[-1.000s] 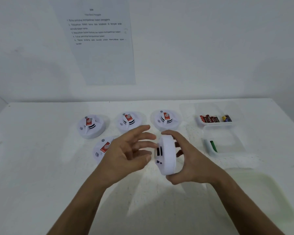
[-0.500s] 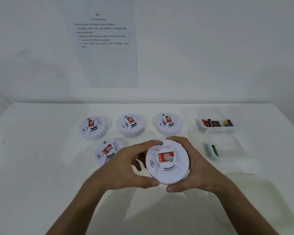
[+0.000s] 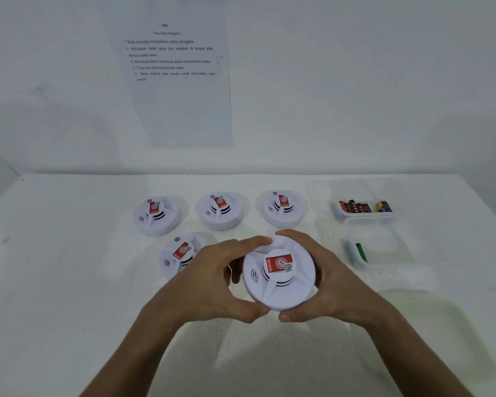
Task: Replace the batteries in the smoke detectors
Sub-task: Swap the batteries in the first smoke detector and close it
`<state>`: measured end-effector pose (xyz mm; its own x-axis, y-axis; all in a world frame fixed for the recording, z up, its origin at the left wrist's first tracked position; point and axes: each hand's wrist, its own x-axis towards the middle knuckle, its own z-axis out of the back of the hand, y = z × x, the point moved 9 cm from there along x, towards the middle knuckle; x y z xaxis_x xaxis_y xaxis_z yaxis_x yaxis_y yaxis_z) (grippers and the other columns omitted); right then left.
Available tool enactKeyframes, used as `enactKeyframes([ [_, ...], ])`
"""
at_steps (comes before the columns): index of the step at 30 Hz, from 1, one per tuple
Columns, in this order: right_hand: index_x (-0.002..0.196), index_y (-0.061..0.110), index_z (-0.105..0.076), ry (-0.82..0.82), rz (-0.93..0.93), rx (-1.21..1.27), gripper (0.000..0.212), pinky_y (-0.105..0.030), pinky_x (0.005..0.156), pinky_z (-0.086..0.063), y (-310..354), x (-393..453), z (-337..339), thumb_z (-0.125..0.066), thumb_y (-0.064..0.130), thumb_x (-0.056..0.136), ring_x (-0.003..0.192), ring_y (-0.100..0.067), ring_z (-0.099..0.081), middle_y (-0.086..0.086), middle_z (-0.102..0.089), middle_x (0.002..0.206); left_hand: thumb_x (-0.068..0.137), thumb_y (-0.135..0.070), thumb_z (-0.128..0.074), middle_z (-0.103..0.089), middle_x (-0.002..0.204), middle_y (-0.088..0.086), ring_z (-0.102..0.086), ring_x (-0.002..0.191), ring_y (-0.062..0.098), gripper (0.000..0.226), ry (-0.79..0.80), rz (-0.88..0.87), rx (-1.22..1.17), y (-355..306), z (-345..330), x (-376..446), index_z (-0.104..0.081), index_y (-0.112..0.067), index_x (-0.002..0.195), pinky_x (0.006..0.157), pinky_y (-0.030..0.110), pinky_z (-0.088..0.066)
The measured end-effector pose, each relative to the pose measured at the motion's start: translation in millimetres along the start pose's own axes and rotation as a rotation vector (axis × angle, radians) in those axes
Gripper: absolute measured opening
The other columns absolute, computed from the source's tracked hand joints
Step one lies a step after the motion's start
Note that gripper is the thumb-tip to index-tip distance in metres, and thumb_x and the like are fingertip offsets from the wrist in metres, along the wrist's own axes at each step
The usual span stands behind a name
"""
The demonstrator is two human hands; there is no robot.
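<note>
A white smoke detector (image 3: 279, 277) is being held above the table (image 3: 69, 282), face up toward the camera, with its red label showing. It is being gripped from both sides: the left hand (image 3: 212, 285) is curled round its left edge, forefinger lying over the top rim and thumb pressing the near rim, while the right hand (image 3: 330, 279) is wrapped round the right edge with its thumb meeting the near rim just beside the left thumb. Both grips are closed on the housing, with nothing else being held. The step in hand is judged to be either a check of this unit or the start of its opening; which one cannot be told, since the back and its battery cover are being kept out of sight. The next move probably calls for the unit to be turned over or twisted between the two hands. Beyond the grip and to its left, four more detectors (image 3: 156, 214) are lying face up. To the right of the grip and further off, a clear tray (image 3: 338, 214) is holding several batteries (image 3: 355, 207); nearer the right hand, a second clear tray (image 3: 352, 255) is holding one green object (image 3: 361, 252), perhaps a battery.
</note>
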<state>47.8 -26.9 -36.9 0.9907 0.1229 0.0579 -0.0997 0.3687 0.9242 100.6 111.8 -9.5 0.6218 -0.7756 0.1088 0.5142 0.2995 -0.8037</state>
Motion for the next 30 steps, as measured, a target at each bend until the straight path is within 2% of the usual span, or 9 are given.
enactKeyframes([
  [2, 0.140, 0.027, -0.041, -0.007, -0.005, -0.014, 0.099, -0.020, 0.101, -0.047, -0.5, 0.3, -0.7, -0.093, 0.008, 0.058, 0.130, -0.011, -0.052, 0.014, -0.056, 0.137, 0.060, -0.038, -0.085, -0.064, 0.103, -0.015, -0.057, 0.080, 0.017, 0.083, -0.003, 0.000, 0.000, 1.5, -0.8, -0.3, -0.045, -0.051, 0.132, 0.066, 0.028, -0.054],
  [8, 0.143, 0.027, -0.039, -0.002, -0.018, -0.011, 0.101, -0.032, 0.105, -0.048, -2.5, 1.4, -2.3, -0.093, 0.009, 0.059, 0.131, -0.015, -0.052, 0.009, -0.056, 0.138, 0.061, -0.037, -0.084, -0.064, 0.104, -0.017, -0.058, 0.081, 0.017, 0.082, -0.001, 0.015, -0.002, 6.8, -1.9, -1.0, -0.047, -0.045, 0.134, 0.066, 0.025, -0.053],
  [16, 0.138, 0.034, -0.041, 0.004, -0.007, -0.029, 0.096, -0.013, 0.098, -0.045, -2.0, 4.4, -3.0, -0.092, 0.013, 0.059, 0.128, -0.004, -0.052, 0.024, -0.055, 0.134, 0.059, -0.042, -0.082, -0.063, 0.103, -0.017, -0.057, 0.082, 0.016, 0.082, -0.013, 0.030, 0.020, 9.5, -0.1, 0.3, -0.044, -0.053, 0.131, 0.067, 0.022, -0.053],
  [22, 0.137, 0.034, -0.041, 0.004, 0.001, -0.018, 0.096, -0.015, 0.097, -0.047, -1.7, 5.0, -3.1, -0.093, 0.011, 0.059, 0.128, -0.006, -0.053, 0.022, -0.056, 0.133, 0.059, -0.040, -0.083, -0.062, 0.104, -0.019, -0.057, 0.081, 0.014, 0.084, -0.011, 0.026, 0.020, 10.5, -0.3, 0.2, -0.045, -0.049, 0.133, 0.066, 0.018, -0.051],
  [26, 0.133, 0.036, -0.041, 0.007, 0.009, -0.054, 0.092, -0.006, 0.095, -0.042, 0.4, 4.0, -5.2, -0.094, 0.029, 0.058, 0.125, 0.009, -0.049, 0.039, -0.051, 0.129, 0.059, -0.043, -0.081, -0.063, 0.103, -0.017, -0.057, 0.081, 0.015, 0.083, -0.009, 0.019, 0.016, 12.5, -1.5, 0.2, -0.046, -0.046, 0.134, 0.066, 0.018, -0.050],
  [30, 0.133, 0.034, -0.041, 0.006, 0.013, -0.045, 0.092, -0.005, 0.094, -0.042, -2.0, 4.7, -5.3, -0.091, 0.012, 0.060, 0.125, 0.007, -0.050, 0.037, -0.052, 0.129, 0.061, -0.045, -0.080, -0.062, 0.108, -0.018, -0.058, 0.084, 0.015, 0.084, -0.005, 0.028, 0.010, 15.9, -2.5, -0.6, -0.042, -0.050, 0.135, 0.067, 0.018, -0.051],
])
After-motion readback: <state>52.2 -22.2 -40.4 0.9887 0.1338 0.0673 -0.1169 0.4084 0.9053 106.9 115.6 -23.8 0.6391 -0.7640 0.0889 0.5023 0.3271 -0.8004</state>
